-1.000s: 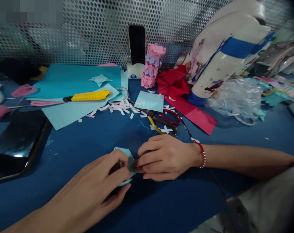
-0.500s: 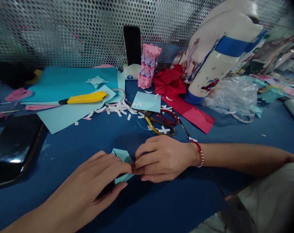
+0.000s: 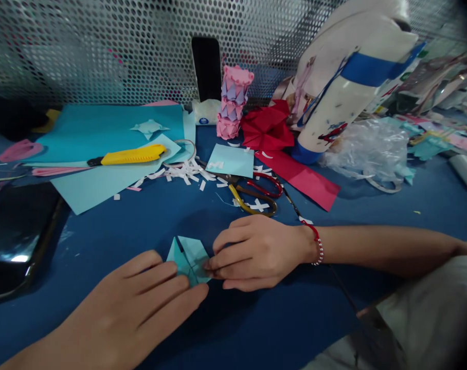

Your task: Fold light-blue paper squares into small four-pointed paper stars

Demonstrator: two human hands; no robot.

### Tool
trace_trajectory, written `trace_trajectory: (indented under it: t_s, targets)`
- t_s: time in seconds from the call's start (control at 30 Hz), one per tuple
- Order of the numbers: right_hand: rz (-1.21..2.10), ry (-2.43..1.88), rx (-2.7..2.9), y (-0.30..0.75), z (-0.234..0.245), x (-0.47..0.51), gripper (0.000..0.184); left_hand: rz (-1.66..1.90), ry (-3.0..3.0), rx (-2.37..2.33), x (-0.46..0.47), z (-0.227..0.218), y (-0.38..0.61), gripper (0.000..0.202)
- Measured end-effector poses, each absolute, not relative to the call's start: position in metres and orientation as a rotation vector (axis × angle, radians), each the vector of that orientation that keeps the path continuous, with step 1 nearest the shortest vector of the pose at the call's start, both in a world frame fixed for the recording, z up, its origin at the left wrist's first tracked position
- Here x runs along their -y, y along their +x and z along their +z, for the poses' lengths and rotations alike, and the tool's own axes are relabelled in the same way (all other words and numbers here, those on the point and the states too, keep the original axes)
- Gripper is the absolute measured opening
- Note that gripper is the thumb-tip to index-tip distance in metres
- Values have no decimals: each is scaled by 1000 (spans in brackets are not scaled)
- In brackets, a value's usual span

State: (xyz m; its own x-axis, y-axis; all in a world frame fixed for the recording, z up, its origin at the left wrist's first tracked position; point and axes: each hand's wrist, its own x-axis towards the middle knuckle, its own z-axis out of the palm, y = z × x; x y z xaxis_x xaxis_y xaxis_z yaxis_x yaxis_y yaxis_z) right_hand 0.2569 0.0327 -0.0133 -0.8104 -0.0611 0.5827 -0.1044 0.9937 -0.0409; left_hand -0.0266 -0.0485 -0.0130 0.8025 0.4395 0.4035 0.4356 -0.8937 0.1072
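Observation:
A small piece of light-blue paper [image 3: 189, 252] with several creases and a dark gap along one fold lies on the blue table between my hands. My right hand [image 3: 256, 252], with a red and beaded bracelet at the wrist, pinches its right corner between thumb and fingers. Over the lower left edge of the sheet, my left hand [image 3: 148, 293] curls its fingers and keeps hold of it. Part of the paper is hidden under those left fingertips.
Beyond my hands lie scissors [image 3: 252, 205], white paper scraps [image 3: 189, 172], a light-blue square [image 3: 233, 160], a red strip [image 3: 301, 180] and a yellow cutter [image 3: 133, 154]. A phone [image 3: 17, 231] is at left. A white-and-blue bottle [image 3: 341, 103] stands back right.
My left fingers have drawn back from the middle of the folded paper toward its lower left edge, showing more of its creases. My right hand keeps its pinch nearly in place.

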Motion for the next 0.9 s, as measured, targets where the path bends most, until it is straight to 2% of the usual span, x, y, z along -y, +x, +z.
trace_trajectory:
  t_s: [0.27,0.57,0.77,0.9]
  targets:
    - [107,119,2506,256,-13,-33,23,531,2691,-850,41,-9,-28,24]
    - [98,113,2530,258,-14,-33,27,648,2380,-1021,46,-12,-20,14]
    - [119,126,2527,257,-12,-33,26,630,2444,-1077,52,-15,-23,26]
    - [110,132,2518,257,-11,-33,24,594,2569,-1111,56,-12,-25,28]
